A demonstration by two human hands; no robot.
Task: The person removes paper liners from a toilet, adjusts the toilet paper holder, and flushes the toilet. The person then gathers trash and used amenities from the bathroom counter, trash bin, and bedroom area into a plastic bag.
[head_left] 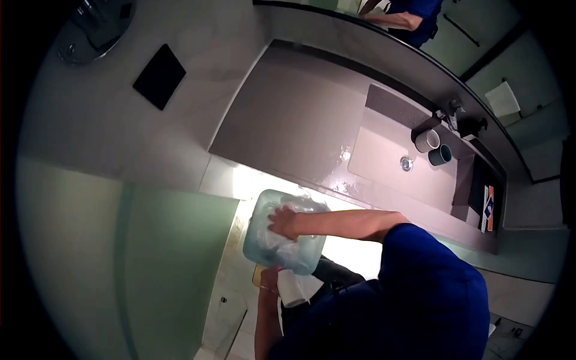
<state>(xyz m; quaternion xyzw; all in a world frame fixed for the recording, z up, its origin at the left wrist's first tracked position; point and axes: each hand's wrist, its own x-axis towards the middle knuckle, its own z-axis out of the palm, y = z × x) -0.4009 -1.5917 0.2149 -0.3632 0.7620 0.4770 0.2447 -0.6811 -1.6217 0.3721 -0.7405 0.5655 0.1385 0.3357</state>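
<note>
Right hand (285, 222) inside the pale blue bin (254, 235), its fingers spread loosely, palm side to the clear plastic (273, 242); no grip on it seen. Bin walls stand around these fingers. Left hand (270, 278) at the bin's edge nearest the body, on the body side of the right fingers — how far its fingers close cannot be told, nor whether they hold the bin, the white roll (292, 290) just beside them, or both. A yellowish piece (257, 276) shows on the other side of the left fingers; identity unclear.

Progress, as judged: plastic is in the bin and covers much of the inside, but looks crumpled, not smooth against the walls — partway at best. Pressing in or gathering up: cannot tell. Roll is outside the bin.

Farther: counter (288, 108) beyond the right fingertips, wet in patches. Well apart, ahead and to their right, the sink (381, 147) holds 2 cups: 1 light (427, 141), 1 dark (440, 155), both near the drain (406, 163).
</note>
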